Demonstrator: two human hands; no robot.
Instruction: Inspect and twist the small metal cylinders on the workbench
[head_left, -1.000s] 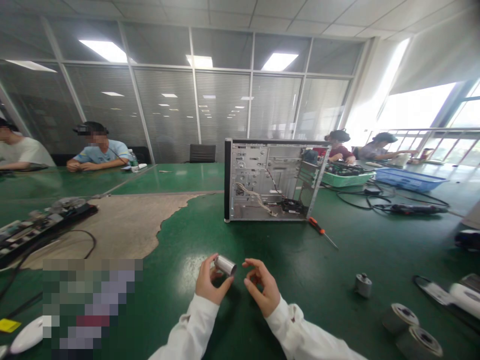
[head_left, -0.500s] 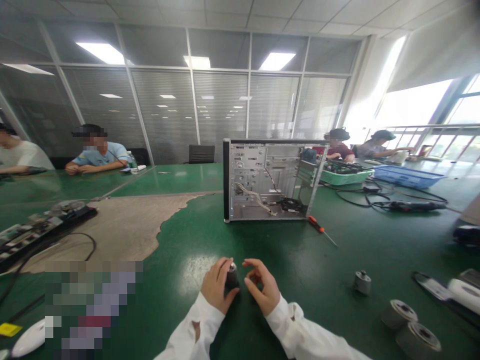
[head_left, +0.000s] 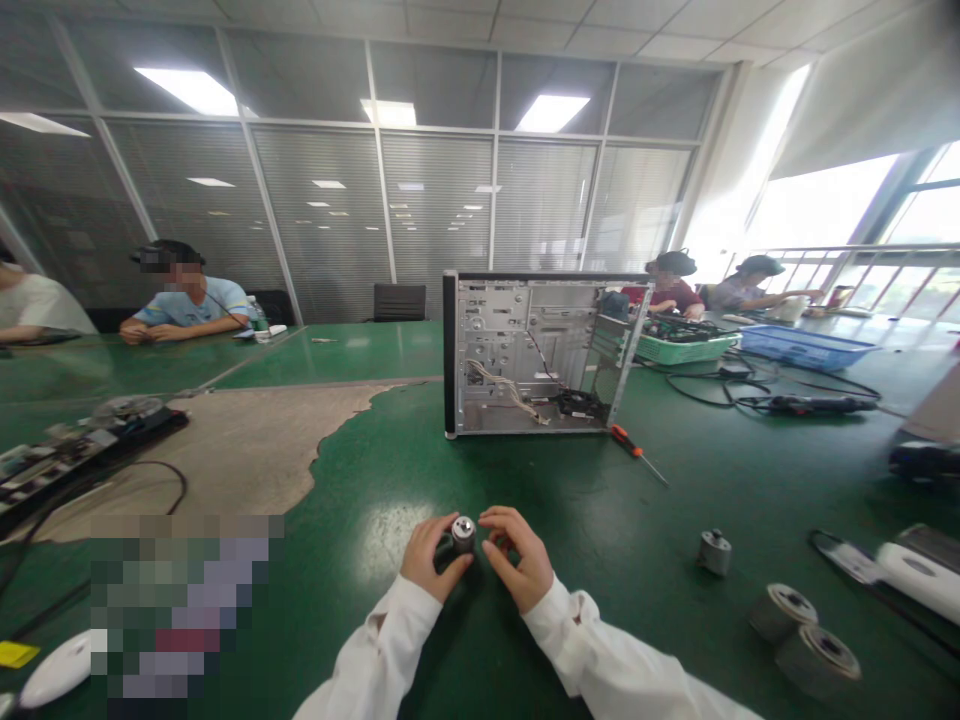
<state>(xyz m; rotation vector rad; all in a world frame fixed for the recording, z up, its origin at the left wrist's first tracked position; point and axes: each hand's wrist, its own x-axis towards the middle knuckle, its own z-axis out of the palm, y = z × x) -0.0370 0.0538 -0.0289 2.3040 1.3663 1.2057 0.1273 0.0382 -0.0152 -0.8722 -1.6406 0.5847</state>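
Between my hands, near the table's front, stands a small dark metal cylinder [head_left: 463, 537] with a silver top. My left hand [head_left: 429, 560] has its fingers and thumb around the cylinder's left side. Just right of it, my right hand [head_left: 519, 558] is curved with thumb and fingers apart, and nothing shows between them. A similar small cylinder [head_left: 715, 553] stands to the right, with two larger metal cylinders [head_left: 784, 612] close together nearer the front edge.
An open computer case [head_left: 540, 355] stands ahead, an orange-handled screwdriver [head_left: 637, 453] at its lower right corner. Farther right are a green basket [head_left: 686, 348], a blue basket [head_left: 806, 348] and cables. A circuit board [head_left: 82, 450] lies left. Several people sit around the table.
The fingers of my left hand have drawn back from over the cylinder, so its silver top shows. My right hand has barely moved. The whole view has shifted slightly.
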